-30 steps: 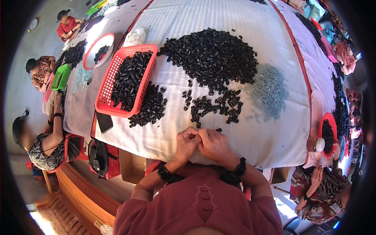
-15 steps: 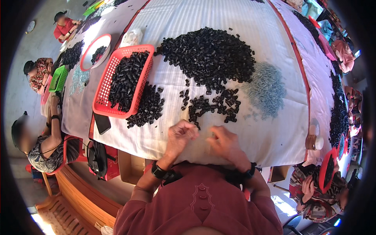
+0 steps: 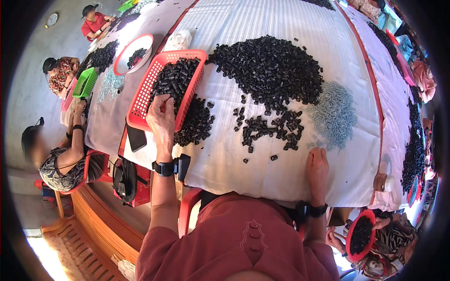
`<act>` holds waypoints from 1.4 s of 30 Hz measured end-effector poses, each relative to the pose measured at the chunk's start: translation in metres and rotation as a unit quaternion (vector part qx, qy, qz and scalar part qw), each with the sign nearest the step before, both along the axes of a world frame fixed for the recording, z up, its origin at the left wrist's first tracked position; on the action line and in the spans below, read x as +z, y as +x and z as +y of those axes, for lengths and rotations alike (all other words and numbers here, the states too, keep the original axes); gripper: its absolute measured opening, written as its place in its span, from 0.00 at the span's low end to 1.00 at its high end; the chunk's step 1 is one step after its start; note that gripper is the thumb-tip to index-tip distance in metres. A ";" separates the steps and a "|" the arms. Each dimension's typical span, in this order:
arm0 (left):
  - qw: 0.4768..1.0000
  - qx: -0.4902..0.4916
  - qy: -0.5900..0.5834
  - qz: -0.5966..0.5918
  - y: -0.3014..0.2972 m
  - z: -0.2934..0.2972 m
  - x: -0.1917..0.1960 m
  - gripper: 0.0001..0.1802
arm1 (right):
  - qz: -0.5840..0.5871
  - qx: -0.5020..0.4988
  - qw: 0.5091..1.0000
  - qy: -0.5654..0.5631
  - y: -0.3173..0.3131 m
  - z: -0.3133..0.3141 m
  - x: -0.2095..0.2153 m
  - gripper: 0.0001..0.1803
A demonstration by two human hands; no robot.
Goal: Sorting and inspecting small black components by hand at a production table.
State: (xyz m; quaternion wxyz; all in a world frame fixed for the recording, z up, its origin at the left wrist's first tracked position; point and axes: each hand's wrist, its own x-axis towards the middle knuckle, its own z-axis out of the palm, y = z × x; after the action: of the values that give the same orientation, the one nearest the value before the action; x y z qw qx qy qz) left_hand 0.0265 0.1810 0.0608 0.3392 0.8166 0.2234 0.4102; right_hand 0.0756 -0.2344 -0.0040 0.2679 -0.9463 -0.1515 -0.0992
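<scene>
My left hand is over the near end of a red plastic basket, its fingertips pinched together. Whatever they may hold is hidden. Small black cylindrical pieces fill the basket, and a heap of them lies against its right side. My right hand rests on the white tablecloth, fingers curled together, at the near edge of a pile of thin, clear bluish pieces. Between my hands a loose group of black pieces spreads out below a large black pile.
A dark phone lies by the basket's near corner. Beyond stand a white red-rimmed bowl and a green basket. One person sits at the left; at the lower right, hands hold a red tray. A jar stands far right.
My hands have parted from near the table's front edge: the left went up and left to the basket, the right moved right to the clear pieces. The view has shifted slightly.
</scene>
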 end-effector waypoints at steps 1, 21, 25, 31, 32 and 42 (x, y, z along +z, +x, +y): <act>0.996 0.014 0.068 0.052 0.000 0.010 -0.004 0.08 | -0.012 -0.001 1.000 0.003 0.002 0.002 -0.001 0.01; 0.860 -0.418 0.246 0.161 -0.007 -0.196 -0.063 0.11 | -0.008 -0.037 0.987 0.157 0.007 -0.006 -0.007 0.03; 0.828 -0.420 0.319 0.190 -0.003 -0.200 -0.064 0.10 | 0.025 -0.046 0.976 0.209 0.009 -0.009 -0.013 0.03; 0.836 -0.414 0.313 0.177 -0.004 -0.202 -0.065 0.08 | -0.044 -0.004 0.992 0.122 0.015 0.002 -0.007 0.04; 0.836 -0.414 0.313 0.178 -0.004 -0.202 -0.065 0.08 | -0.062 0.004 0.995 0.084 0.016 0.005 -0.006 0.04; 0.884 -0.435 -0.002 0.170 -0.016 -0.185 -0.052 0.08 | -0.042 -0.001 0.999 -0.028 0.011 0.015 -0.014 0.08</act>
State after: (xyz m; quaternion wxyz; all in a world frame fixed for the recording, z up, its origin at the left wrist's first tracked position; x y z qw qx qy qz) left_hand 0.0104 -0.0042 0.0090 0.4423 0.8881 -0.0996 0.0760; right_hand 0.0867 -0.2195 -0.0181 0.2343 -0.9486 -0.1645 -0.1349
